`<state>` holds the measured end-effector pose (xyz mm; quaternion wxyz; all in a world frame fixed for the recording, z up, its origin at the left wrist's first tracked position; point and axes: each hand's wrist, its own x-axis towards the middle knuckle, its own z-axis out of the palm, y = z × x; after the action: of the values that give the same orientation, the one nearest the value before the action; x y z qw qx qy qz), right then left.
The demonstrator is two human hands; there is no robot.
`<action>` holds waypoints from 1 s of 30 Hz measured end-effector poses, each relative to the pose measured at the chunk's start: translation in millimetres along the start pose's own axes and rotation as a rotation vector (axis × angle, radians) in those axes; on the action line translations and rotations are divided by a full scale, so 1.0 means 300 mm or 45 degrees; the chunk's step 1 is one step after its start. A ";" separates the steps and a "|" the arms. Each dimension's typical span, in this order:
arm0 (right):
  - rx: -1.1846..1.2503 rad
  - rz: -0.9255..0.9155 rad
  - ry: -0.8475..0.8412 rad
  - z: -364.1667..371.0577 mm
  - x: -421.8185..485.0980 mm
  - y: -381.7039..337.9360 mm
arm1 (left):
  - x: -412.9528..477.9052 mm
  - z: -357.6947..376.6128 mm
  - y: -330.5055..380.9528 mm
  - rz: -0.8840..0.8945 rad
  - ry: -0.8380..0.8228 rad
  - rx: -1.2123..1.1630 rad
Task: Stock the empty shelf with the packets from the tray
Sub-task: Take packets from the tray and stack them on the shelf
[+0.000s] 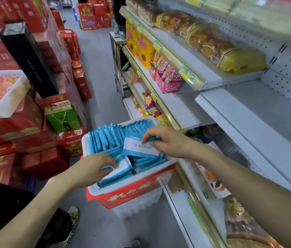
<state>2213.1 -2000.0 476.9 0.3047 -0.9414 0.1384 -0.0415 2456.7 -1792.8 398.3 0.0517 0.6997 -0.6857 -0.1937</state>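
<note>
Packets [139, 149] seemingly pinched by left hand [92, 168], right hand [168, 140].

Tray and shelf as supports.
White tray [85, 143] on a red box [132, 196] holds blue packets [109, 138]; white shelf [259, 126] stands to its right.

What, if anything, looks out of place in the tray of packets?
The rear packets stand in neat rows, but the front packets lie tumbled and tilted in the tray, where the left hand and right hand grip some.
</note>
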 end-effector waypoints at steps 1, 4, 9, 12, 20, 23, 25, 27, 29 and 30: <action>0.043 0.037 0.016 -0.030 -0.024 0.006 | 0.004 0.011 0.002 0.023 -0.026 -0.006; 0.133 0.085 0.060 -0.101 -0.102 0.026 | 0.013 0.037 0.014 0.055 -0.075 0.004; 0.095 0.128 0.099 -0.192 -0.252 0.063 | 0.051 -0.005 0.033 0.105 0.040 0.042; 0.039 0.182 0.155 -0.244 -0.339 0.089 | 0.116 -0.094 0.094 0.120 0.132 0.084; -0.183 0.364 0.431 -0.400 -0.665 0.149 | 0.333 -0.364 0.474 0.407 0.314 0.105; -0.238 0.540 0.580 -0.450 -0.839 0.181 | 0.440 -0.395 0.660 0.543 0.305 0.191; -0.247 0.670 0.653 -0.473 -0.960 0.184 | 0.501 -0.392 0.776 0.659 0.337 0.237; -0.270 0.753 0.710 -0.485 -1.076 0.182 | 0.562 -0.377 0.883 0.776 0.355 0.281; -0.297 0.838 0.759 -0.496 -1.184 0.190 | 0.610 -0.356 0.986 0.884 0.342 0.304; -0.302 0.895 0.783 -0.501 -1.235 0.199 | 0.629 -0.344 1.032 0.930 0.340 0.302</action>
<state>1819.6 -2024.9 566.3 0.1356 -0.8099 0.5357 -0.1965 2198.1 -2014.4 560.0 0.1248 0.4303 -0.8939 0.0104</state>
